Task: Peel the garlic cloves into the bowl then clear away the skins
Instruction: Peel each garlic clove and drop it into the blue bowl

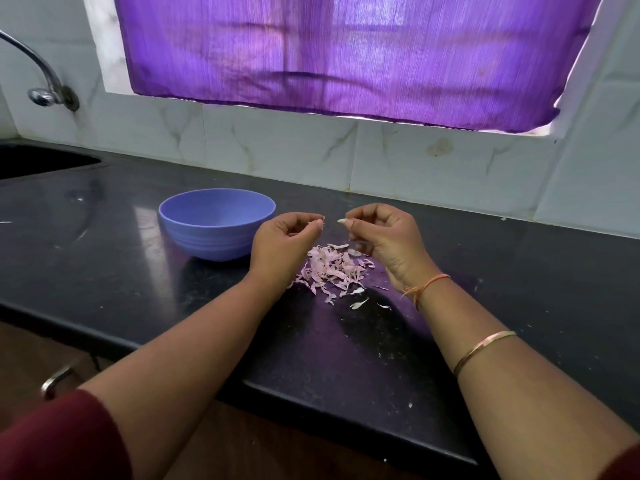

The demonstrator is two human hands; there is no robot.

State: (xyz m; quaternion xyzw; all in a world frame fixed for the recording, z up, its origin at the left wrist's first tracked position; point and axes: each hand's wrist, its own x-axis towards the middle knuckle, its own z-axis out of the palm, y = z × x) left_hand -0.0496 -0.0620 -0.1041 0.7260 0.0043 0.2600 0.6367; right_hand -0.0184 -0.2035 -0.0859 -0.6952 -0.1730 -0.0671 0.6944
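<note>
Right of the bowl (204,241), over the skins (330,268): my right hand (384,237) pinches a clove (342,221), my left hand (284,244) pinches a peel scrap (321,222). Peelings likely drop onto one heap.

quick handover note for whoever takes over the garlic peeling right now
Left hand: raised, pinching what looks like a small skin scrap.
Right hand: raised, pinching a pale garlic clove at its fingertips.
Bowl: on the counter, left of both hands; its contents are not visible.
Skins pile: on the counter under the hands, right of the bowl.
Done: many skins off, judging by the pile.
Left: drop this clove into the bowl, then clear the skins.
</note>
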